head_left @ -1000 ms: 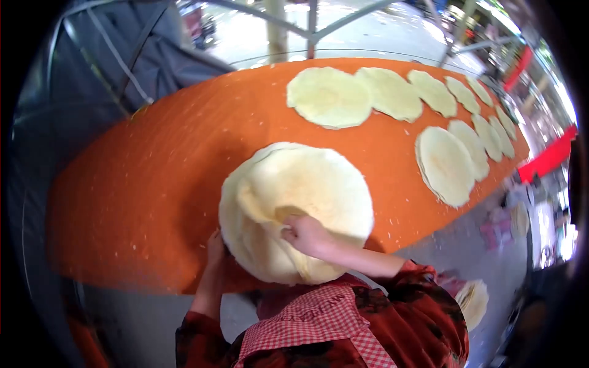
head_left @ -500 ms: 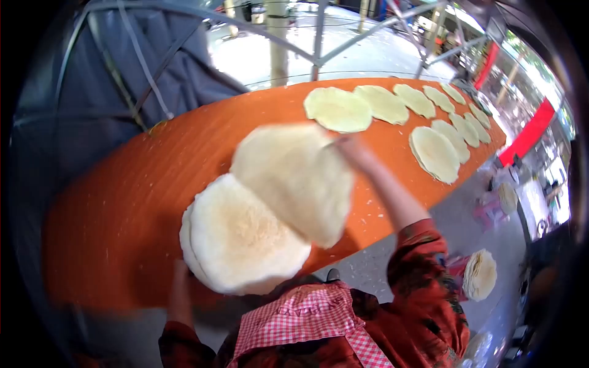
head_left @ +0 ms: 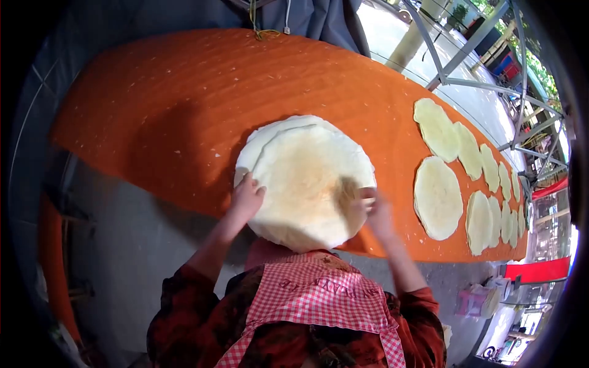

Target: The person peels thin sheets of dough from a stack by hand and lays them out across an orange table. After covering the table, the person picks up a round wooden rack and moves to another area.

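- Down at the near edge, right under the lens: red-and-white checked apron (head_left: 313,300), dark red patterned sleeves either side.
- Just above it, left hand (head_left: 246,197) on the left rim of the stack of flatbreads (head_left: 307,178), fingers curled and clamped on that rim.
- Across on the right rim, right hand (head_left: 373,205), smeared by motion blur, touching the stack's edge; grip impossible to tell, fingers too blurred to read as clenched or released.
- Between both hands, the stack itself: pale, round, several sheets deep, top sheet browned in the middle, lower sheets peeking out at the upper left.
- Same stack, placement: lying at the near edge of the counter (head_left: 153,104), lower part hanging out over that edge toward the apron.
- Under and beyond, orange cloth all over the counter, speckled with pale crumbs.
- Off to the right, well apart from the stack, nearest single flatbread (head_left: 437,197) lying flat.
- Past that one, two rows of overlapping flatbreads (head_left: 491,165) running away along the counter.
- Farther back, at the counter's far edge, grey-blue tarp (head_left: 319,18) with a yellow cord (head_left: 265,30) dangling in front.
- Farthest out on the right, metal frame poles (head_left: 478,83) over bright pavement, and a red banner (head_left: 537,270) low at the right.
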Motion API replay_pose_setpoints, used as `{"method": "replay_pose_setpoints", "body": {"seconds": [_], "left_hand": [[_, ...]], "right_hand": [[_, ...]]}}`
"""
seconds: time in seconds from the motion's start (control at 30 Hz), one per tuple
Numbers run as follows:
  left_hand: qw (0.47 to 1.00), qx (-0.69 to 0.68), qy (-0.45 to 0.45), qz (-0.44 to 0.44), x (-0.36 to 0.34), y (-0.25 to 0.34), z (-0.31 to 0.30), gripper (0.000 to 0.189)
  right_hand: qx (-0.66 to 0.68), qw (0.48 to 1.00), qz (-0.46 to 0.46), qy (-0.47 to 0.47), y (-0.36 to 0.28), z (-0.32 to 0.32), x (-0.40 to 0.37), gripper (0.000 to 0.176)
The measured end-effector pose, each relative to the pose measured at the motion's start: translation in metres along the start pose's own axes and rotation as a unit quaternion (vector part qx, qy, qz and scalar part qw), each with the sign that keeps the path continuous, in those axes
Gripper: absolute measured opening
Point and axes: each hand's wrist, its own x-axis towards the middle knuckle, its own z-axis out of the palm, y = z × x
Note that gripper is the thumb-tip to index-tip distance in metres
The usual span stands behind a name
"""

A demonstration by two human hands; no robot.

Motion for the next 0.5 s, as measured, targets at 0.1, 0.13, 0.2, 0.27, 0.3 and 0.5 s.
{"method": "replay_pose_setpoints", "body": {"seconds": [0.1,0.13,0.2,0.27,0.3,0.5], "left_hand": [[0.998,0.06,-0.009,0.015,0.005,0.006,-0.007,0.051],[0.997,0.065,-0.029,-0.002,0.012,0.009,-0.011,0.049],[0.997,0.022,-0.061,-0.028,0.023,0.002,-0.011,0.042],[0.992,-0.076,-0.089,-0.043,0.037,-0.017,0.003,0.033],[0.993,-0.05,-0.105,-0.029,0.037,-0.004,-0.005,0.03],[0.991,-0.051,-0.122,0.025,0.031,0.014,-0.005,0.024]], "right_hand": [[-0.178,0.937,-0.299,-0.044,-0.045,0.103,-0.001,0.058],[-0.187,0.936,-0.294,-0.057,-0.052,0.125,-0.001,0.068],[-0.289,0.907,-0.298,-0.067,-0.069,0.154,-0.007,0.081],[-0.359,0.878,-0.311,-0.052,-0.07,0.17,-0.011,0.091],[-0.377,0.867,-0.322,-0.035,-0.059,0.18,-0.011,0.094],[-0.418,0.852,-0.315,0.027,-0.04,0.2,-0.014,0.1]]}}
